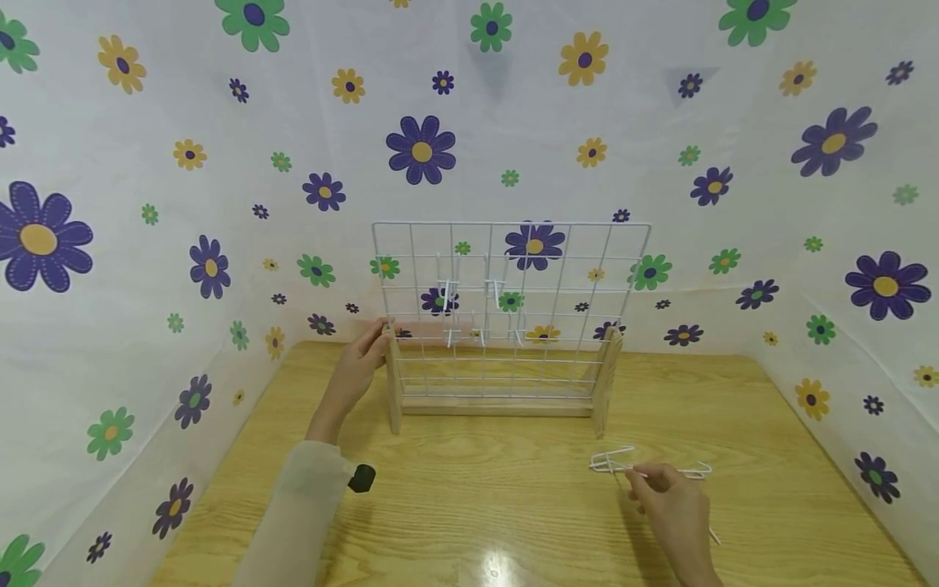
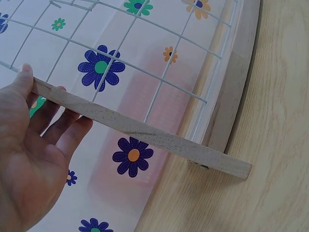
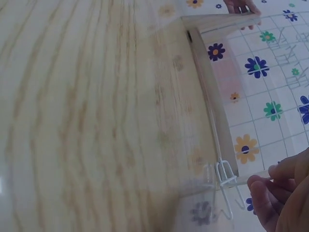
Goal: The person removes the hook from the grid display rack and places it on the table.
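A white wire grid panel [image 1: 550,288] stands upright in a wooden stand [image 1: 499,407]. My left hand [image 1: 364,352] grips the top of the stand's left upright; in the left wrist view, the thumb and fingers of this hand [image 2: 36,154] lie on either side of the wooden upright [image 2: 145,131]. Between thumb and fingertips, my right hand [image 1: 671,505] pinches a white wire hook [image 1: 607,463], held in front of the stand's right side. The right wrist view shows this hook [image 3: 226,178] with its bent prongs beyond the fingertips. Several white hooks [image 1: 493,287] hang on the grid's middle.
More white wire [image 1: 700,470] shows just beyond the right hand, and a thin white end [image 1: 715,536] beside its wrist. The stand is on a wood-grain table [image 1: 469,497]. White flower-printed sheets [image 1: 469,122] enclose the table at the back and both sides.
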Tool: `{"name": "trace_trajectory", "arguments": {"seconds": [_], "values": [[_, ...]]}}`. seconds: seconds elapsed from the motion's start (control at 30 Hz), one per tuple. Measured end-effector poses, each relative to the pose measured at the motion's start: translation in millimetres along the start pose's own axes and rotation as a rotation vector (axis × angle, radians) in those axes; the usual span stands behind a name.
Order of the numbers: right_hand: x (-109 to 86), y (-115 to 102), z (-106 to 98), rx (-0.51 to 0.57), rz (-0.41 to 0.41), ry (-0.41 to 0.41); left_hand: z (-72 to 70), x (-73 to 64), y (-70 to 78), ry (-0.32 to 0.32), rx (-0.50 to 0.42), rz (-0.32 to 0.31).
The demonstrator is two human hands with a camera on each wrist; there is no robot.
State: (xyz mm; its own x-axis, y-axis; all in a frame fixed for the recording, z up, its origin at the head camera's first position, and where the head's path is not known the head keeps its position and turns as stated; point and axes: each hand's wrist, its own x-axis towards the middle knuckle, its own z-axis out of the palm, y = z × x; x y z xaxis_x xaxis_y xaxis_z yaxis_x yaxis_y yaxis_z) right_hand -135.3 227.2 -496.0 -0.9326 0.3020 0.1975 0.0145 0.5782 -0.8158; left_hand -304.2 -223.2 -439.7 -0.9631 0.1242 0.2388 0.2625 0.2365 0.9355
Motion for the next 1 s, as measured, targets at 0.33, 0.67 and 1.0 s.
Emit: {"name": "trace_trajectory", "arguments": {"seconds": [0.33,0.67,1.0], "values": [[-2.5,-3.3,-3.7,-0.12,-0.027,-0.06,-0.5,-0.1,0.5,-0.011,-0.02,-0.008],[-7.1,-0.4,-11.0,-0.203,0.049,-0.157,0.3,-13.3,36.3,-0.035,0.001,-0.032],[-15.0,3.6,-10.2,-0.264,0.067,-0.177,0.4,-12.0,35.3,-0.036,-0.004,-0.051]]}}
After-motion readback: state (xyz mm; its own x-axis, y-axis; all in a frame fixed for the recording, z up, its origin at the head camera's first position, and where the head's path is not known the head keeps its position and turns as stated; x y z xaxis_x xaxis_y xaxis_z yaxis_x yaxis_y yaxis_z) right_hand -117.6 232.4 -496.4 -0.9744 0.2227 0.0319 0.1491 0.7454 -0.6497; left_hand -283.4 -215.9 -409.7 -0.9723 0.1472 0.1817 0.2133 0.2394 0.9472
